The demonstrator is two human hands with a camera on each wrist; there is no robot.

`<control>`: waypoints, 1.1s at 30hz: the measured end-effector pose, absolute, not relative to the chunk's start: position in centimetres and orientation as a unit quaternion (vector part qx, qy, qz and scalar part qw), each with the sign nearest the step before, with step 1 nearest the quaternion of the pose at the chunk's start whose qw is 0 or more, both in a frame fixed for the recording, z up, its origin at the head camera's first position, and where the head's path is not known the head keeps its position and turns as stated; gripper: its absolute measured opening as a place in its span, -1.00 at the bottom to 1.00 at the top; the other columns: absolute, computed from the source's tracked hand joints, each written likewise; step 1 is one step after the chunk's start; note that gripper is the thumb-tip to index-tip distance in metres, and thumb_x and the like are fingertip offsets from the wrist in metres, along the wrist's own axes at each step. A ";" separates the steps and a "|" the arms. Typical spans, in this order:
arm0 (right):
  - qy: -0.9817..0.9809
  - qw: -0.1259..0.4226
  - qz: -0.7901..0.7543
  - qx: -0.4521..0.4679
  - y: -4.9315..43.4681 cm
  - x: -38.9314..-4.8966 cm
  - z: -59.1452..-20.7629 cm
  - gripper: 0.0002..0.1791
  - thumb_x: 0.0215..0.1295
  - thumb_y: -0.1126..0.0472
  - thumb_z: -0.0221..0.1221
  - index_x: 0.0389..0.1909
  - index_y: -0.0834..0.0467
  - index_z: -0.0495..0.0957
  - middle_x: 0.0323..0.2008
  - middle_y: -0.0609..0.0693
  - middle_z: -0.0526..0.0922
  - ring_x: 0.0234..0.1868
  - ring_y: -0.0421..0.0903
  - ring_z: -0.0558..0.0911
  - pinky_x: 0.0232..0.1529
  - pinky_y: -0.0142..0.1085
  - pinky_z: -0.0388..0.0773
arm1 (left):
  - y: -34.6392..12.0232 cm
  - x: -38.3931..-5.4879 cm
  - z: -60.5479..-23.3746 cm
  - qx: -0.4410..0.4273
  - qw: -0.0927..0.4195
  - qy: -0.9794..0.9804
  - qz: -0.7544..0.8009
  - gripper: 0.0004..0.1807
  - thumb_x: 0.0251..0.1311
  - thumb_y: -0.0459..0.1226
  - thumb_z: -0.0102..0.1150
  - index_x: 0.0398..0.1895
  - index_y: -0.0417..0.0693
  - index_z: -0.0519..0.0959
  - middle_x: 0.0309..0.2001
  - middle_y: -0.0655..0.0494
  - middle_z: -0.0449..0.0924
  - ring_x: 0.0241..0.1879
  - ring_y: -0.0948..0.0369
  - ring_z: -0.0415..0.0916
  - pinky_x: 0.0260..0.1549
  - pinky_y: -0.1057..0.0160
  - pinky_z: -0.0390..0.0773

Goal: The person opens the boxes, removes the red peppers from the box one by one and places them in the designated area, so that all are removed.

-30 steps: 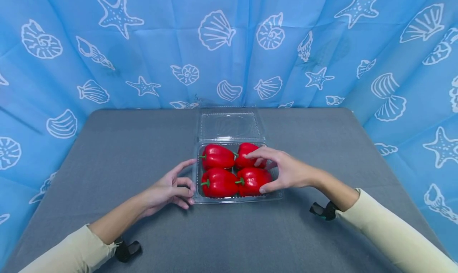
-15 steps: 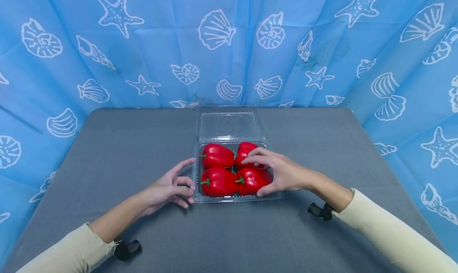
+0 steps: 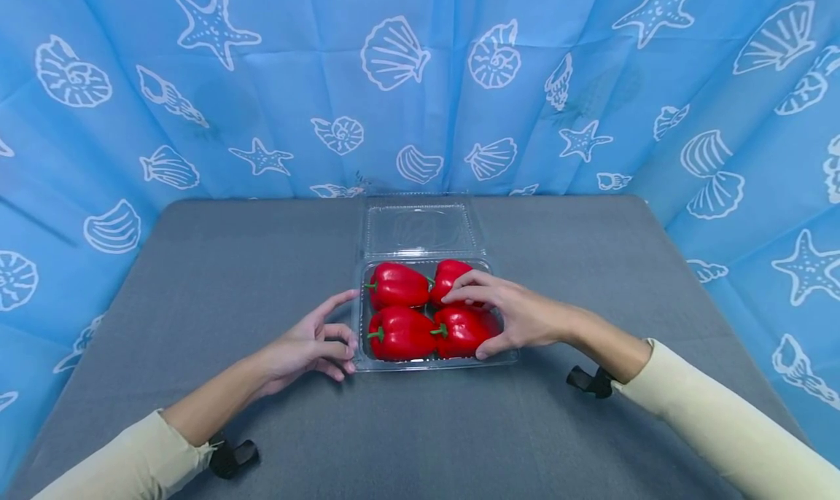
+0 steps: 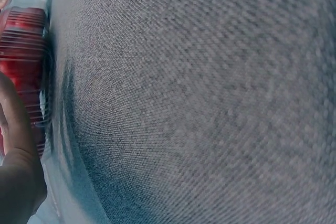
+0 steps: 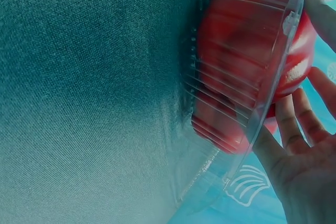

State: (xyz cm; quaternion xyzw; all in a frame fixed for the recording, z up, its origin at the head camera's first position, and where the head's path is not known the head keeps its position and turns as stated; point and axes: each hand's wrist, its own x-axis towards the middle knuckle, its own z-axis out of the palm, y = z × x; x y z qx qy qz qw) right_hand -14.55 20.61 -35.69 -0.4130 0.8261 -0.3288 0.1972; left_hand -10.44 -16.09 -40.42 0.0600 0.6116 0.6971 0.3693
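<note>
Several red bell peppers with green stems fill the clear plastic clamshell container. My right hand spans the front right bell pepper, thumb on its near side and fingertips over its far side. Behind those fingers, the back right bell pepper is partly hidden. In the right wrist view, the thumb and index fingertip lie against the red bell pepper above the rim. My left hand rests loosely at the container's left rim, index finger extended, next to the front left bell pepper and back left bell pepper.
Hinged back, the clear lid lies behind the container toward the far table edge. A grey cloth covers the table. Beyond it hangs a blue curtain with white shells and starfish.
My right hand has shifted slightly left and down, with its fingertips settling closer over the front right bell pepper. The left hand and the container have stayed in place.
</note>
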 end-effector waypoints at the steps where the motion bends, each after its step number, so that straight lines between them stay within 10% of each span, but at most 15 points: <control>1: 0.824 0.199 -0.331 -0.415 20.6 -14.6 -35.7 -0.17 -0.03 0.15 0.51 0.34 0.07 0.41 0.30 -0.03 0.31 0.29 0.01 0.30 0.01 -0.15 0.61 | -16.1 -10.4 -40.4 0.060 0.369 0.612 0.697 -0.06 0.27 -0.41 0.18 0.58 0.20 -0.13 -0.21 -0.02 0.57 -0.29 0.08 0.67 -0.23 0.13 0.68; 33: 0.826 0.203 -0.324 -0.415 20.4 -14.9 -35.6 -0.23 -0.09 0.19 0.52 0.24 0.06 0.49 0.25 -0.04 0.32 0.28 0.01 0.30 -0.02 -0.19 0.62 | -16.2 -10.5 -40.4 0.061 0.366 0.623 0.689 -0.06 0.27 -0.39 0.20 0.58 0.23 -0.11 -0.20 -0.04 0.57 -0.28 0.09 0.68 -0.23 0.19 0.65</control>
